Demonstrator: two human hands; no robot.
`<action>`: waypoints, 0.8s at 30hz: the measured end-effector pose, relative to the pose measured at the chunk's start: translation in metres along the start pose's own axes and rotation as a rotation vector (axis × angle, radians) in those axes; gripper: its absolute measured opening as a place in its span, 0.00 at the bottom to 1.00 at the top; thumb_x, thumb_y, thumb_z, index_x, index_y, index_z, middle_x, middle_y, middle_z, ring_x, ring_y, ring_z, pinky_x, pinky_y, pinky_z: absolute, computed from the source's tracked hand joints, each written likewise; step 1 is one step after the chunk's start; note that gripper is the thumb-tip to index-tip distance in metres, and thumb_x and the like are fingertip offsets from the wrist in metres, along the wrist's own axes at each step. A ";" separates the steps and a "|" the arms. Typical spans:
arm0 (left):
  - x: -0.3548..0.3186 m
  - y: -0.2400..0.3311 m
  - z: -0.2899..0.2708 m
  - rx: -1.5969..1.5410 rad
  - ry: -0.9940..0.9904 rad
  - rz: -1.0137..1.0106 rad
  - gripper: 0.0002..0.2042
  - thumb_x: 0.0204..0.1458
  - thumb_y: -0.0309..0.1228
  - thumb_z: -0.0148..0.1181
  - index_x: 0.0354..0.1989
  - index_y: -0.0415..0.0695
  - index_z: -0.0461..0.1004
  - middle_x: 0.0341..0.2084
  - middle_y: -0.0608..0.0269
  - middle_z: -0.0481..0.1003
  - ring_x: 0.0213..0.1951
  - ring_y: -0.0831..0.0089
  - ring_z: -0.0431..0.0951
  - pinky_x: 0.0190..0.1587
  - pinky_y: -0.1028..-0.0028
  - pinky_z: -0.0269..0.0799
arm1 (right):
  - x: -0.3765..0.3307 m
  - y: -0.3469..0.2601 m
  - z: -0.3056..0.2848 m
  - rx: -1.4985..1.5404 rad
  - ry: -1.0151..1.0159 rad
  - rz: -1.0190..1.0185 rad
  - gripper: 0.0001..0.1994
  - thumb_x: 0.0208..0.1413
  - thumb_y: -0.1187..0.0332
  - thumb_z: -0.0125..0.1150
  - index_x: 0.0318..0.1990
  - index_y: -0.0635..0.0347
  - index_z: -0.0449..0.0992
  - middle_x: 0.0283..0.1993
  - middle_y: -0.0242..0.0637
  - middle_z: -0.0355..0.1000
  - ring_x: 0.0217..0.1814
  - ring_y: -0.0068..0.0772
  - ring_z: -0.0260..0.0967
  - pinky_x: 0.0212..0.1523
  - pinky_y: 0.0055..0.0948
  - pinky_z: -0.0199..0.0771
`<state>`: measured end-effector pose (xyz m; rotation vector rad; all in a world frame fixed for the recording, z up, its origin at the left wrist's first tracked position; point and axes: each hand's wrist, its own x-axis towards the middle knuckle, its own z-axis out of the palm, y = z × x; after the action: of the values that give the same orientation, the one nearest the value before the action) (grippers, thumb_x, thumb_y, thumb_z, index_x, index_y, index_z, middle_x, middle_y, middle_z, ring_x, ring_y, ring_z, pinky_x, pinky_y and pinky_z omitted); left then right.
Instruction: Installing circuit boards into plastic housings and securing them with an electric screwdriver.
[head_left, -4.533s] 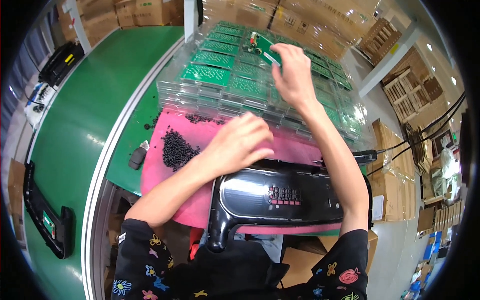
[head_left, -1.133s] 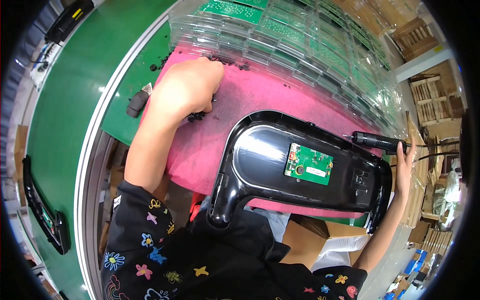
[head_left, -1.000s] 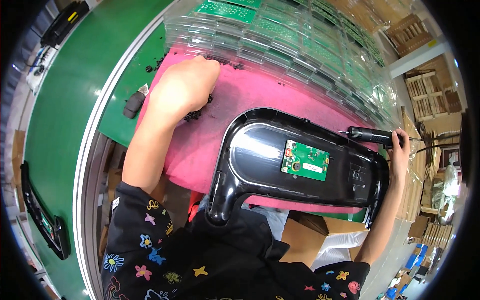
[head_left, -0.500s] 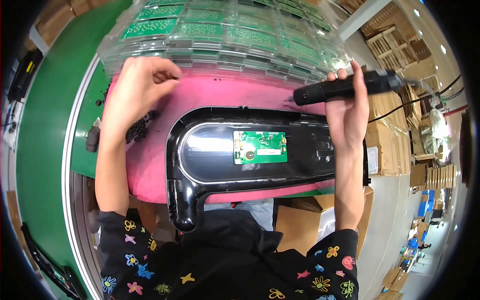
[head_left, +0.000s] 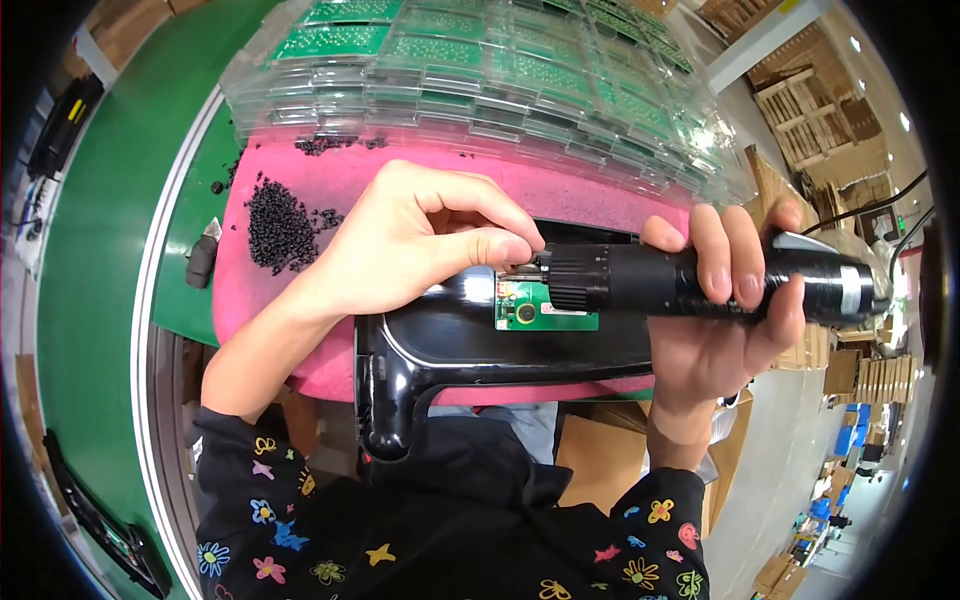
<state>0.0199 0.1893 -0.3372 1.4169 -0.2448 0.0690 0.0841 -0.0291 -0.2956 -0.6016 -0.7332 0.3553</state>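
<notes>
My right hand (head_left: 710, 350) grips a black powered screwdriver (head_left: 628, 281) with its fingers wrapped over the body, the bit pointing left. At the bit's tip my left hand (head_left: 400, 235) is closed in a pinch of thumb and forefinger. Whatever sits between those fingertips is hidden. Beneath both hands lies a glossy black plastic housing (head_left: 455, 345), shaped like a long rounded tray with a stub at its near left. A green circuit board (head_left: 548, 319) rests inside it, partly covered by the screwdriver and my left fingers.
On the pink mat (head_left: 265, 318) is a heap of small black screws (head_left: 281, 222), with more scattered behind. Clear plastic trays (head_left: 420, 75) of green circuit boards are stacked at the back. A dark grey object (head_left: 202, 262) lies left on the green table (head_left: 90, 300). Cardboard boxes (head_left: 605, 460) stand below.
My right hand has brought the screwdriver left and down over the board, turning its body toward me. My left hand has moved right from the mat's far left side to the bit's tip.
</notes>
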 end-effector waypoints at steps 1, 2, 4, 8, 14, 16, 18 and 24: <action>-0.001 -0.001 0.002 0.065 0.010 0.046 0.05 0.52 0.16 0.62 0.36 0.33 0.80 0.33 0.57 0.79 0.34 0.74 0.79 0.38 0.76 0.77 | -0.002 -0.004 0.003 -0.037 -0.002 0.003 0.18 0.60 0.62 0.61 0.55 0.46 0.63 0.29 0.19 0.62 0.35 0.18 0.59 0.53 0.36 0.55; -0.002 -0.002 0.003 0.130 0.021 0.093 0.04 0.54 0.17 0.60 0.36 0.33 0.80 0.32 0.58 0.79 0.33 0.74 0.79 0.38 0.76 0.76 | -0.003 -0.006 0.005 -0.053 -0.031 -0.007 0.18 0.60 0.63 0.62 0.54 0.45 0.63 0.29 0.19 0.62 0.34 0.18 0.59 0.52 0.37 0.55; -0.002 -0.002 0.003 0.139 0.054 0.083 0.03 0.55 0.18 0.59 0.35 0.33 0.79 0.31 0.58 0.79 0.32 0.74 0.79 0.38 0.76 0.76 | -0.004 -0.010 0.005 -0.076 -0.107 -0.031 0.19 0.58 0.63 0.64 0.53 0.45 0.63 0.28 0.18 0.62 0.33 0.19 0.59 0.52 0.37 0.55; -0.001 0.000 -0.003 0.228 0.018 0.051 0.04 0.58 0.21 0.58 0.33 0.33 0.77 0.28 0.60 0.79 0.31 0.75 0.79 0.37 0.75 0.75 | -0.006 -0.016 0.013 -0.108 -0.083 -0.117 0.20 0.56 0.66 0.66 0.52 0.46 0.64 0.27 0.19 0.65 0.33 0.19 0.61 0.49 0.36 0.55; 0.000 -0.008 0.002 0.507 -0.142 0.295 0.04 0.50 0.21 0.63 0.32 0.34 0.76 0.27 0.56 0.78 0.30 0.65 0.80 0.36 0.71 0.75 | -0.006 -0.020 0.011 -0.142 -0.103 -0.112 0.20 0.55 0.66 0.67 0.52 0.46 0.64 0.27 0.19 0.65 0.33 0.19 0.61 0.49 0.36 0.55; -0.001 -0.004 0.002 0.533 -0.124 0.321 0.06 0.47 0.22 0.66 0.31 0.34 0.75 0.27 0.56 0.78 0.30 0.64 0.80 0.35 0.70 0.75 | -0.006 -0.020 0.011 -0.148 -0.115 -0.088 0.20 0.55 0.66 0.67 0.52 0.46 0.64 0.27 0.19 0.65 0.33 0.20 0.61 0.49 0.36 0.55; -0.003 -0.005 0.002 0.531 -0.140 0.321 0.07 0.46 0.22 0.67 0.31 0.34 0.75 0.27 0.57 0.78 0.30 0.64 0.80 0.34 0.69 0.74 | -0.007 -0.019 0.011 -0.157 -0.132 -0.057 0.21 0.55 0.66 0.68 0.52 0.45 0.64 0.27 0.20 0.65 0.33 0.20 0.62 0.49 0.36 0.55; -0.002 -0.002 0.001 0.542 -0.188 0.257 0.08 0.45 0.22 0.68 0.31 0.33 0.74 0.28 0.56 0.78 0.31 0.63 0.80 0.35 0.69 0.75 | -0.009 -0.020 0.009 -0.146 -0.162 -0.037 0.21 0.55 0.65 0.68 0.52 0.44 0.64 0.27 0.19 0.65 0.33 0.20 0.62 0.49 0.36 0.56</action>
<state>0.0183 0.1885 -0.3398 1.9268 -0.5967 0.2267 0.0735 -0.0451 -0.2824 -0.7015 -0.9304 0.3206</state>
